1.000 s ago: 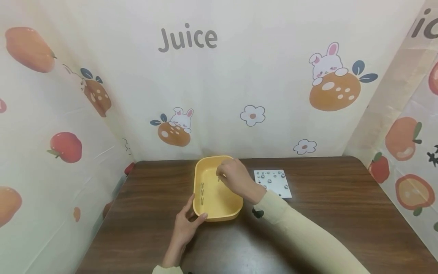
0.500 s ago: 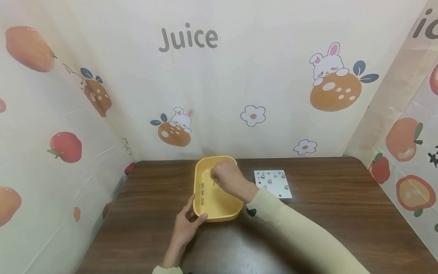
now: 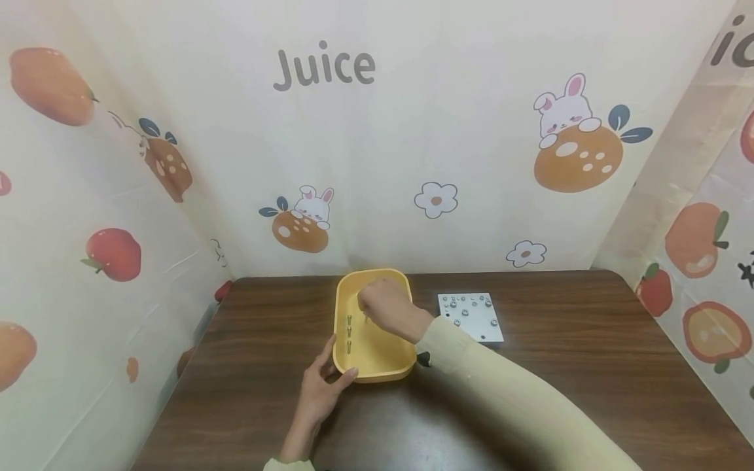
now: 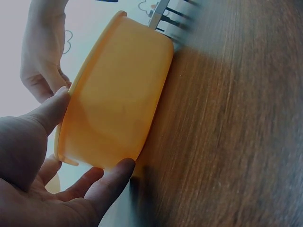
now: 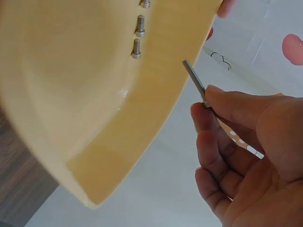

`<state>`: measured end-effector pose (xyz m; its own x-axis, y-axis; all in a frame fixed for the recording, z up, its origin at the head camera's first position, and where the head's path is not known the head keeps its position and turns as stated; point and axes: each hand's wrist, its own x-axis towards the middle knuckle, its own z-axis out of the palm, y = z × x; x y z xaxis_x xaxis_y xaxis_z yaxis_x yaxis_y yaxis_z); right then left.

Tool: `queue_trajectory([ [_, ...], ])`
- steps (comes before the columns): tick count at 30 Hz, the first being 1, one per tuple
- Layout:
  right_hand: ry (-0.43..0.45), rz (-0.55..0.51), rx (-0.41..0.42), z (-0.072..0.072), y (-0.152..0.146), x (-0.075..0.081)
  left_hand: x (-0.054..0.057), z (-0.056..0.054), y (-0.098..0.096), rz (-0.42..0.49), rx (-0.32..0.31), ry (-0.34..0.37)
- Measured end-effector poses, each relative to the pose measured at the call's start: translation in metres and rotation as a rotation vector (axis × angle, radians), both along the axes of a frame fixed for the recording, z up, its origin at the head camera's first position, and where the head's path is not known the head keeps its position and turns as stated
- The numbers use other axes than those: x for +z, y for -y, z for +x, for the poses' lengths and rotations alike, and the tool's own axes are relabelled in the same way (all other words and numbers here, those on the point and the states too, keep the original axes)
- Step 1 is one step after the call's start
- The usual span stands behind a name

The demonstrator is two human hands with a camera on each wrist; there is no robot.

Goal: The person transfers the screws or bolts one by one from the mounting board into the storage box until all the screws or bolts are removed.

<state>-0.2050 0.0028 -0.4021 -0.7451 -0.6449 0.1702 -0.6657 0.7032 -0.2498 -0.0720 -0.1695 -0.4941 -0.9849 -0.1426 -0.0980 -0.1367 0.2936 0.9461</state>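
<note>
In the head view, a yellow plastic tray (image 3: 379, 353) sits on the table. My left hand (image 3: 318, 392) holds its near-left corner. The left wrist view shows the thumb on the rim and the fingers (image 4: 111, 187) against the lower side. Over the tray, my right hand (image 3: 389, 307) pinches a metal bolt (image 5: 194, 79) by its head between thumb and fingertips. Its threaded shank points away from the fingers in the right wrist view. Several more bolts (image 5: 140, 26) lie in a row on the tray floor, along its left side.
To the right of the tray is a silver metal plate (image 3: 480, 320) with bolt heads and holes in it. Both stand on a dark wooden table (image 3: 554, 327). A printed curtain (image 3: 377, 150) rises behind the table and along both sides.
My right hand has moved left over the tray with the bolt, closer to the row of bolts. The left hand and the tray have stayed in place.
</note>
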Motion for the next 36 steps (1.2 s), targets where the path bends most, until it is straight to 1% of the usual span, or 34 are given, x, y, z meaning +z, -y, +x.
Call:
queue_trajectory([
  [4,0.035,0.012,-0.017,-0.002,0.005,0.001,0.000,0.001,0.000,0.007,-0.003,-0.003],
  [7,0.043,0.032,-0.032,-0.003,0.009,0.001,-0.001,0.001,0.001,0.012,-0.006,-0.006],
  [11,0.045,0.062,-0.048,-0.007,0.014,-0.003,-0.002,0.001,0.001,0.017,-0.007,-0.009],
  [16,0.074,0.102,-0.077,-0.012,0.021,-0.010,-0.002,0.002,0.002,0.012,-0.006,0.001],
  [23,0.121,0.098,-0.099,-0.015,0.026,-0.012,-0.003,0.000,0.002,-0.004,-0.006,-0.004],
  [28,0.133,0.162,-0.107,-0.022,0.030,-0.016,-0.004,-0.002,0.000,-0.012,0.003,-0.001],
  [30,0.135,0.183,-0.110,-0.025,0.031,-0.018,-0.004,-0.002,0.000,-0.011,0.003,0.001],
  [36,0.158,0.204,-0.129,-0.029,0.033,-0.022,-0.001,-0.001,-0.001,-0.020,0.005,0.015],
])
